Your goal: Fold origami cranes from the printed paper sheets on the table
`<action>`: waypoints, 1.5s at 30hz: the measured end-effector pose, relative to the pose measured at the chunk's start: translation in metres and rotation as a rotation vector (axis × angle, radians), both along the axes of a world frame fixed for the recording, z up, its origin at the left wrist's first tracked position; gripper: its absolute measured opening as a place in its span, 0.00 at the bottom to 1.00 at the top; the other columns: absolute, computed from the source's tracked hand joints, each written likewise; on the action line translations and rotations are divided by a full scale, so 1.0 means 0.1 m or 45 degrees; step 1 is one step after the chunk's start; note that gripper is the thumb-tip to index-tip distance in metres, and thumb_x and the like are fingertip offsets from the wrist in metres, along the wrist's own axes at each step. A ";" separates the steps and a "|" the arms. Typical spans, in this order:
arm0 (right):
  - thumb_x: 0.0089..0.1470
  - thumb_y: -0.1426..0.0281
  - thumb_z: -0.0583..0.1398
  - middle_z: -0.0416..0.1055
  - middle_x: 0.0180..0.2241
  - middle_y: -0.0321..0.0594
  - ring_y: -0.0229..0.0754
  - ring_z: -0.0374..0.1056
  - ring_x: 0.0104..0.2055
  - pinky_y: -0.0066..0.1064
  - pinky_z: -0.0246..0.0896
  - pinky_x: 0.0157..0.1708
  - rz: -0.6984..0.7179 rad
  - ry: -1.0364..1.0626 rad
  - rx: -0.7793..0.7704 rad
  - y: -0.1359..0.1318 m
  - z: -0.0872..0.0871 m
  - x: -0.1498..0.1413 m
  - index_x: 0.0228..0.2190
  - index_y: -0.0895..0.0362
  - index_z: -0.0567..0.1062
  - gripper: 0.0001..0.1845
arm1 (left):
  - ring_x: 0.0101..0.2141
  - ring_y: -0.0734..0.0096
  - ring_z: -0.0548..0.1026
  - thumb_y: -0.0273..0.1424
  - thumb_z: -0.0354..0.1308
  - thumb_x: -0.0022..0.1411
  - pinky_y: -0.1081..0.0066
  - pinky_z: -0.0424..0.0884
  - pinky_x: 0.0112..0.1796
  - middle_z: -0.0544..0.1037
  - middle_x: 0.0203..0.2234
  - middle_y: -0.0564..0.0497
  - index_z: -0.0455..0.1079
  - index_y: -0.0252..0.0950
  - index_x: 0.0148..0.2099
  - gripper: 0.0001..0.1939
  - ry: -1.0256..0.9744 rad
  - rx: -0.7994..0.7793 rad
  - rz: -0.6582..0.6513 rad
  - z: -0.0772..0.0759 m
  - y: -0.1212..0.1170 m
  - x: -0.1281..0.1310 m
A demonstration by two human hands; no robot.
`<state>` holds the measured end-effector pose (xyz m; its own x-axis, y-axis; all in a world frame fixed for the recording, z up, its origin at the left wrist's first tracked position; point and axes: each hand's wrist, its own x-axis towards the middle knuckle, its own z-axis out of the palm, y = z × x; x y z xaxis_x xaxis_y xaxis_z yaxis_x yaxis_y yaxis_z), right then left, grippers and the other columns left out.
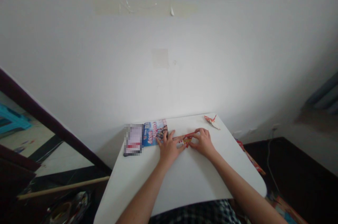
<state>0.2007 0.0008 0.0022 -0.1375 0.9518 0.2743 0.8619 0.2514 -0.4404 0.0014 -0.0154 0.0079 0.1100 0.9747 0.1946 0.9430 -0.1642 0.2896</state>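
My left hand [169, 147] and my right hand [202, 143] meet on a white table [190, 178], with their fingertips pinching a small folded piece of red patterned paper [187, 141] between them. The paper is partly hidden by my fingers. Behind my right hand, near the far corner, lies a red-and-white folded paper crane [211, 122]. A blue printed flyer [155, 133] lies just beyond my left fingers, and a pixelated dark-edged card or phone [133, 140] sits to its left.
A white wall [163, 58] rises behind the table. At lower left, a dark-framed mirror [39, 146] reflects a blue stool. A wooden rod [63, 188] and a shiny bag [70, 210] lie low on the left. A red strip [250, 157] runs beyond the right table edge.
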 end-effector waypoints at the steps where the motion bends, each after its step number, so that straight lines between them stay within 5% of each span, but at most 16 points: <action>1: 0.50 0.60 0.68 0.67 0.50 0.41 0.51 0.58 0.57 0.50 0.48 0.61 0.007 -0.018 -0.004 -0.02 0.01 -0.01 0.47 0.37 0.80 0.20 | 0.68 0.40 0.50 0.54 0.60 0.59 0.23 0.37 0.60 0.62 0.68 0.54 0.70 0.68 0.58 0.24 0.004 0.003 0.008 0.00 0.00 0.00; 9: 0.47 0.54 0.69 0.68 0.50 0.44 0.52 0.61 0.56 0.52 0.48 0.62 -0.047 -0.086 0.018 -0.03 0.01 -0.01 0.48 0.46 0.78 0.26 | 0.69 0.40 0.49 0.56 0.58 0.59 0.25 0.38 0.61 0.60 0.69 0.51 0.68 0.67 0.60 0.27 0.035 0.001 0.041 0.00 -0.01 0.01; 24: 0.49 0.47 0.66 0.66 0.53 0.45 0.54 0.60 0.58 0.58 0.41 0.65 0.048 -0.084 0.020 0.00 -0.06 0.06 0.50 0.46 0.76 0.29 | 0.69 0.41 0.49 0.54 0.57 0.60 0.26 0.38 0.61 0.60 0.69 0.51 0.67 0.67 0.60 0.25 0.016 -0.002 0.022 -0.05 0.01 -0.01; 34: 0.53 0.57 0.64 0.68 0.53 0.45 0.53 0.61 0.56 0.55 0.45 0.64 0.022 -0.165 0.082 0.01 -0.08 0.05 0.50 0.50 0.75 0.23 | 0.69 0.40 0.49 0.55 0.59 0.59 0.28 0.40 0.63 0.59 0.69 0.55 0.66 0.68 0.61 0.27 0.003 -0.030 0.022 -0.05 0.03 -0.01; 45: 0.57 0.63 0.61 0.69 0.48 0.44 0.51 0.61 0.54 0.41 0.56 0.55 -0.238 -0.090 0.117 0.14 -0.10 0.03 0.44 0.51 0.76 0.12 | 0.69 0.40 0.49 0.55 0.58 0.59 0.26 0.38 0.62 0.60 0.69 0.53 0.67 0.68 0.60 0.26 -0.018 -0.039 0.025 -0.04 0.03 0.01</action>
